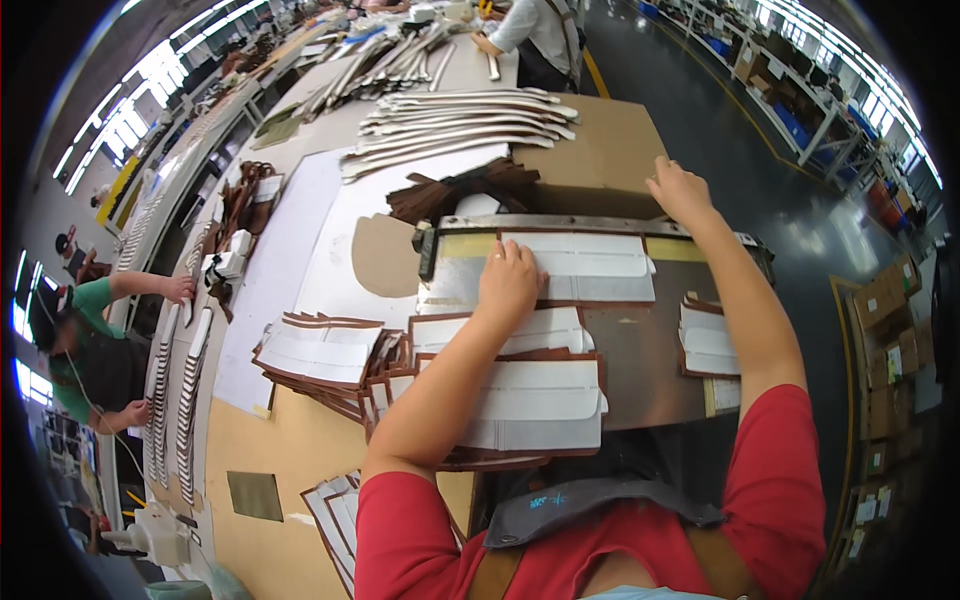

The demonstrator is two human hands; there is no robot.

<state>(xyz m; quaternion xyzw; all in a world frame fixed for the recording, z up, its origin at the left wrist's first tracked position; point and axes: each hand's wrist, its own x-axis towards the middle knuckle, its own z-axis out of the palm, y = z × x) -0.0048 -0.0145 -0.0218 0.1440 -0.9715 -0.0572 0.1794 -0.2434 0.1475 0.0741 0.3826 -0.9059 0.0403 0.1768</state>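
My left hand (pixel 512 280) lies with its fingers stretched over the left end of a white flat panel with brown edging (pixel 590 262). The panel rests on the metal bed of a machine (pixel 640 345), along its far bar. My right hand (pixel 682 192) is raised past the bed's far right side, near a cardboard box (pixel 610 150); its fingers are loosely bent and parted, with nothing visible in them. Close to my left forearm are stacks of similar brown-edged white panels (pixel 540 390). Another small pile of panels (pixel 708 338) sits on the bed beside my right forearm.
More stacked panels (pixel 325 350) fan out at the left. Beyond the bed lie a bundle of brown strips (pixel 465 190) and a row of long white strips (pixel 465 125). A co-worker in green (pixel 100 340) handles strips at the left table; another person (pixel 535 40) stands at the far end.
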